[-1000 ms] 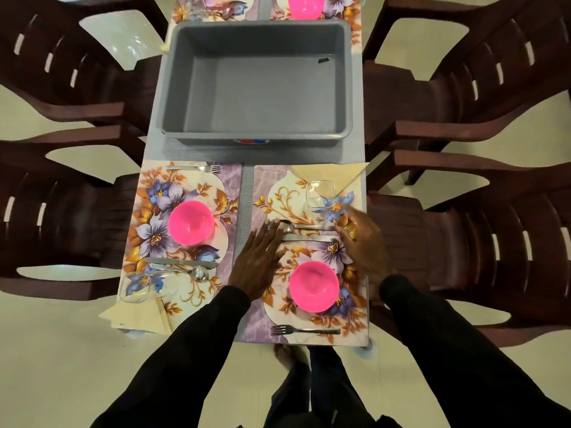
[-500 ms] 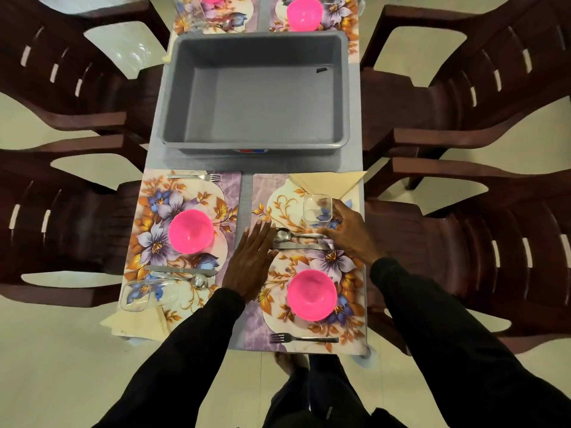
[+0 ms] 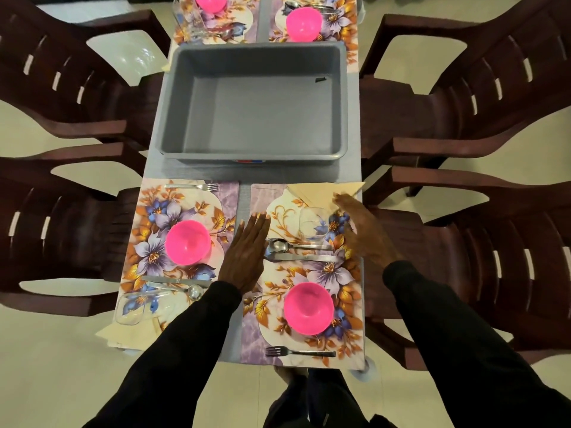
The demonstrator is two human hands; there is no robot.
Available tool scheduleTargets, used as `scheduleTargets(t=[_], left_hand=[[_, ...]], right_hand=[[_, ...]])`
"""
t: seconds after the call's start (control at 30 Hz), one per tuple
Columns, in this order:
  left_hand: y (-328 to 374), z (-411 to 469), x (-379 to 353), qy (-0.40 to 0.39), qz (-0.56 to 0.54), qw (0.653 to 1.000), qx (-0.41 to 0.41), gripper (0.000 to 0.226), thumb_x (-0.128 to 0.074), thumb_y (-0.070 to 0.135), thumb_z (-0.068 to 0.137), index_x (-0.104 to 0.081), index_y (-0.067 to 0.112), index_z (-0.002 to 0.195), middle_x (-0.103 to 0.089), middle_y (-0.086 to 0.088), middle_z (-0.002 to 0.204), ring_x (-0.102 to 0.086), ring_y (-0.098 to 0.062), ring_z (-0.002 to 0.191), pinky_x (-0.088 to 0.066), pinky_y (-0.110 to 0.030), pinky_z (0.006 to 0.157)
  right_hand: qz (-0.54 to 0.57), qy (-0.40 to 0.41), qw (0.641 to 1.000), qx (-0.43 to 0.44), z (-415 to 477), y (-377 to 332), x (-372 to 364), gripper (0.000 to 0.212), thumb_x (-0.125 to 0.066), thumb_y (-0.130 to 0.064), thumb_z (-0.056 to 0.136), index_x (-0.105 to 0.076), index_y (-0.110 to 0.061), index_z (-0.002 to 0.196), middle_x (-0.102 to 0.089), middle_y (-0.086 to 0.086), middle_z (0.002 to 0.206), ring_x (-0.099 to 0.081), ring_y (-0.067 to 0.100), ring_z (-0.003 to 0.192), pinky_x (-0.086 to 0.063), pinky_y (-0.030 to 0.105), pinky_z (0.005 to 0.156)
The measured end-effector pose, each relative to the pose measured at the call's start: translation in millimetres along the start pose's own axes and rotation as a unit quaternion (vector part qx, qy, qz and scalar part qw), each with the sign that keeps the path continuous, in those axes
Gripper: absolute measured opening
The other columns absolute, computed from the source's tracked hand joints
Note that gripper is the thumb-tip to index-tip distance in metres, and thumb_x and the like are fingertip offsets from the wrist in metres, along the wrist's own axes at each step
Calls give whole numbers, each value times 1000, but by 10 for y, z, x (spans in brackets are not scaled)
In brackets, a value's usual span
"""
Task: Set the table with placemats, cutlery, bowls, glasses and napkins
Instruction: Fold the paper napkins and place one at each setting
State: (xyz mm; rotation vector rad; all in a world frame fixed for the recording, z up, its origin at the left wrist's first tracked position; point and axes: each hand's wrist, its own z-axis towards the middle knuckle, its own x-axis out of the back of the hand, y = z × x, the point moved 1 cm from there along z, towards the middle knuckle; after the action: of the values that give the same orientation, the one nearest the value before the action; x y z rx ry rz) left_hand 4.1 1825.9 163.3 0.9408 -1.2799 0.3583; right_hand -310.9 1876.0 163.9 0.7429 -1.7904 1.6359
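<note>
Two floral placemats lie side by side at the near end of the table. The right placemat (image 3: 346, 350) carries a pink bowl (image 3: 308, 307), a fork (image 3: 299, 352), a spoon (image 3: 293, 246) and knife (image 3: 306, 258), a clear glass (image 3: 314, 224) and a folded cream napkin (image 3: 321, 193). My left hand (image 3: 245, 253) lies flat with straight fingers on this mat's left edge. My right hand (image 3: 360, 228) is open beside the glass, its fingertips at the napkin. The left placemat (image 3: 154, 211) holds a pink bowl (image 3: 188, 241), fork (image 3: 191, 186), cutlery (image 3: 176, 284), glass (image 3: 131, 308) and napkin (image 3: 123, 333).
An empty grey tub (image 3: 256, 103) fills the table's middle. Two more set placemats with pink bowls (image 3: 302, 24) lie at the far end. Dark brown plastic chairs (image 3: 463, 97) stand close along both long sides of the table.
My right hand has moved from the spoon and knife, past the glass, up to the napkin's corner. My left hand stays flat on the mat's left edge.
</note>
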Motion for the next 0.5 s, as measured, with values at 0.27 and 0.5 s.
scheduleTargets(t=[0.27, 0.5], left_hand=[[-10, 219, 22, -8, 7, 1000, 9, 59, -21, 23, 106, -20, 5, 162, -18, -13, 170, -13, -27, 158, -22, -52, 126], [-27, 250, 24, -18, 20, 1000, 14, 57, -28, 20, 105, -24, 4, 161, -20, -15, 169, -15, -29, 158, -24, -53, 126]], right_hand=[[-187, -86, 972, 113, 232, 151, -184, 77, -71, -3, 87, -35, -10, 155, -27, 11, 164, -21, 33, 153, -22, 46, 120], [-167, -86, 977, 105, 254, 86, -250, 66, -55, -19, 98, -29, -11, 158, -19, 8, 167, -9, 27, 155, -12, 41, 124]])
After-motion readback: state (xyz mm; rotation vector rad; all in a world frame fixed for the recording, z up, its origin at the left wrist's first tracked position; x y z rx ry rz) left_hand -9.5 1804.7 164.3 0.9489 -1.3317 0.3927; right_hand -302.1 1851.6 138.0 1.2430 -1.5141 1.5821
